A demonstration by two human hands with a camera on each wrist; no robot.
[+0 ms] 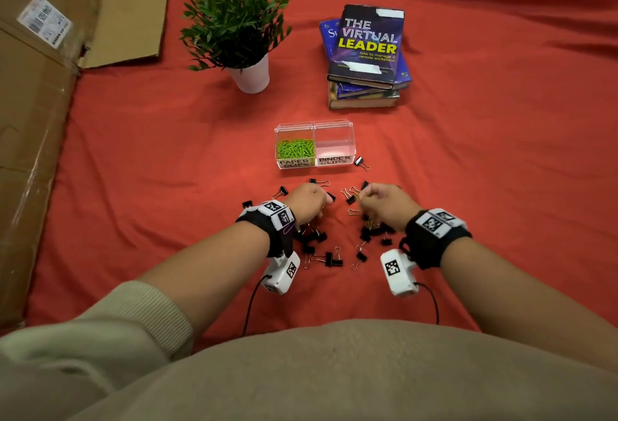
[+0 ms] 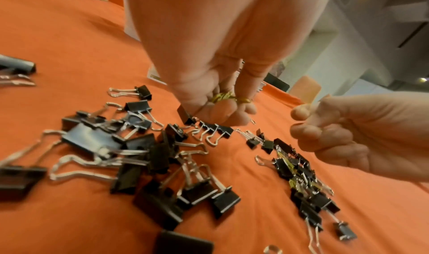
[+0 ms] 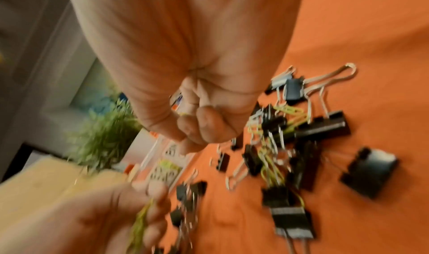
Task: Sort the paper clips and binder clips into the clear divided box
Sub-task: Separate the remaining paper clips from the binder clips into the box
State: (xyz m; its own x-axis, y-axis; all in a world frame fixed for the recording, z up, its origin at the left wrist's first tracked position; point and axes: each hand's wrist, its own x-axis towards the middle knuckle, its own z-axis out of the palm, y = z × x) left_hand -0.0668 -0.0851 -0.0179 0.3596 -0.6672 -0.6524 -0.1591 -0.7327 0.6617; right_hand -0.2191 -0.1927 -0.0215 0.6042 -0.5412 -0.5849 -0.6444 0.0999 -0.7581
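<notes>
The clear divided box (image 1: 314, 126) stands on the red cloth. Its left half holds green paper clips (image 1: 295, 149); the right half, labelled binder clips, looks empty. Black binder clips lie in two heaps, one (image 1: 314, 236) under my left wrist and one (image 1: 371, 233) under my right. My left hand (image 1: 321, 206) is curled and grips a few yellow-green paper clips (image 2: 223, 96) just above the left heap (image 2: 97, 142). My right hand (image 1: 364, 196) is curled too, and a yellow-green sliver (image 3: 183, 113) shows at its thumb. More paper clips (image 3: 287, 110) are tangled in the right heap.
One binder clip (image 1: 358, 161) lies beside the box's right front corner. Behind the box are a potted plant (image 1: 234, 29) and a stack of books (image 1: 368, 52). Flattened cardboard (image 1: 43, 119) runs along the left side.
</notes>
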